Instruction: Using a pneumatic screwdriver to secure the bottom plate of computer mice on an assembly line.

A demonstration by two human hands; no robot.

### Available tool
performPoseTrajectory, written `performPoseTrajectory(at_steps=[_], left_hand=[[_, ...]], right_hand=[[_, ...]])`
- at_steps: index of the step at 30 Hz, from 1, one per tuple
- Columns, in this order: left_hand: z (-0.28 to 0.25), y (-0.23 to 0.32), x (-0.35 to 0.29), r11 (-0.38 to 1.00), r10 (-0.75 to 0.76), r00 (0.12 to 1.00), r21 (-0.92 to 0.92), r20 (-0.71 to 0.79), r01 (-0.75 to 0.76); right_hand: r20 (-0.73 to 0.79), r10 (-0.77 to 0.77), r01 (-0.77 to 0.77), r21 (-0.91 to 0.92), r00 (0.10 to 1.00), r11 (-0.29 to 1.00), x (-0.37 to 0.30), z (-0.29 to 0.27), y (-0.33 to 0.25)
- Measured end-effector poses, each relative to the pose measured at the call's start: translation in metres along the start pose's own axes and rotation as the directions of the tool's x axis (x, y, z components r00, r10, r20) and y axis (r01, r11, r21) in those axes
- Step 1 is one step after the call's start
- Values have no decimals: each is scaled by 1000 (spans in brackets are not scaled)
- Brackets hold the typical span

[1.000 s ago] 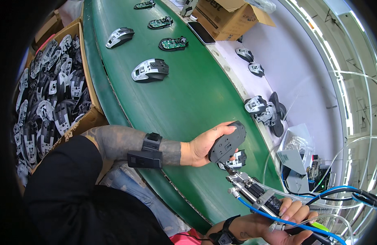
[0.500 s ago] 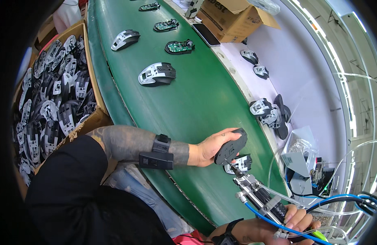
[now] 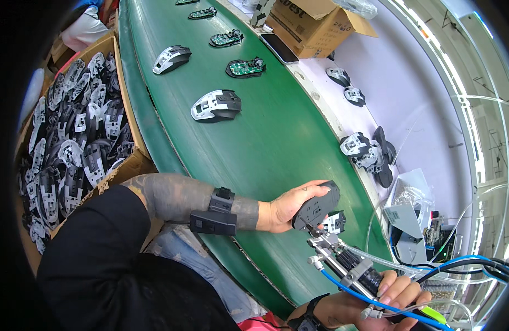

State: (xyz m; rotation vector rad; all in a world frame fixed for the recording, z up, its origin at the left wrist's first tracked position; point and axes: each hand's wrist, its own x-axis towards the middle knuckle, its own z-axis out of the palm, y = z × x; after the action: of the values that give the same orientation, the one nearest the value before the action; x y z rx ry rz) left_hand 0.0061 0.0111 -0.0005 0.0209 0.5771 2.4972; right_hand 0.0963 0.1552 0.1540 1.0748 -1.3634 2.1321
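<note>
My left hand (image 3: 287, 209) grips a computer mouse (image 3: 319, 205) by its side, tilted so the dark underside faces up. My right hand (image 3: 399, 295) is wrapped round a powered screwdriver (image 3: 354, 267), a metal and black tool fed by a blue hose and clear tubes. Its tip meets the lower end of the mouse's underside; the bit itself is too small to make out fully. Just behind the held mouse, a grey and black mouse shell (image 3: 336, 222) sits on the green conveyor belt (image 3: 276, 143), partly hidden.
Mouse shells (image 3: 217, 106) and green circuit boards on bases (image 3: 246, 67) lie farther up the belt. A carton (image 3: 134, 160) full of shells stands at the left. Along the right ledge are a phone (image 3: 279, 48), more mouse parts (image 3: 358, 145) and a screw feeder (image 3: 411, 245) with tubes.
The belt parts have shifted slightly nearer and right. My left hand and the mouse have moved a little right, while the screwdriver has come up and left, closer against the underside.
</note>
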Motion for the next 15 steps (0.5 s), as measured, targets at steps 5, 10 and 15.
performPoseTrajectory(at_steps=[5,10,15], left_hand=[[6,8,5,866,181,982,465,56,-186],[-20,37,15,-322,190,843,843,503,-431],[-36,91,16,-751,-4,980,647,197,-133]], right_hand=[[-189,-67,65,-17,980,998,7,18,10],[-606,64,-291,-285,793,913,13,21,-2],[-821,432,-805,-55,372,590,-105,-378,-10]])
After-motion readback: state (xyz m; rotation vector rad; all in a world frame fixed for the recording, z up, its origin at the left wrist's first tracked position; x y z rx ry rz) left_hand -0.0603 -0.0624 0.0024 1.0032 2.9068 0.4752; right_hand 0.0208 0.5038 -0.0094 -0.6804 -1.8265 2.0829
